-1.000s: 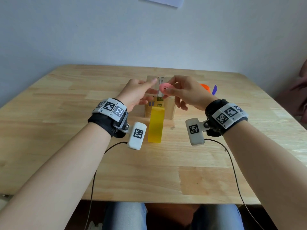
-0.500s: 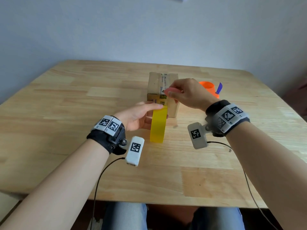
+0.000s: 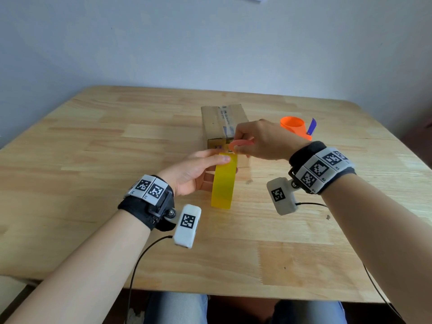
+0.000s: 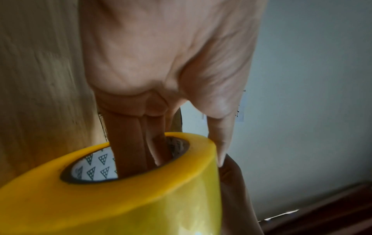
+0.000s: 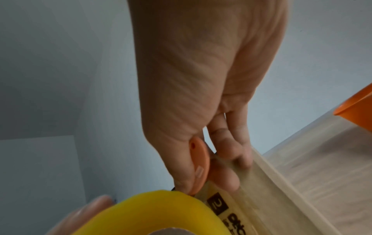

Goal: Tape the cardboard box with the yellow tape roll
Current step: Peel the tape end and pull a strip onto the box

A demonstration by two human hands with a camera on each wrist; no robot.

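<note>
The cardboard box [image 3: 216, 120] lies mid-table with old tape along its top. Just in front of it the yellow tape roll [image 3: 224, 183] stands on edge on the wood. My left hand [image 3: 210, 167] grips the roll: its fingers [image 4: 128, 143] reach into the core of the roll [image 4: 120, 198] and the thumb [image 4: 221, 143] lies on the outer rim. My right hand [image 3: 240, 136] pinches a small pink oval cutter [image 3: 242, 143] at the top of the box's near end. In the right wrist view the cutter [image 5: 199, 163] sits just above the roll [image 5: 161, 211], against the box [image 5: 261, 190].
An orange cup [image 3: 293, 126] lies on its side to the right of the box, with a purple-blue piece [image 3: 311, 126] beside it. The wooden table [image 3: 117, 148] stretches bare to the left and towards me. A wall stands behind its far edge.
My left hand came down from the box's top to the standing roll and took hold of it. My right hand stayed at the box's near end with the pink cutter.
</note>
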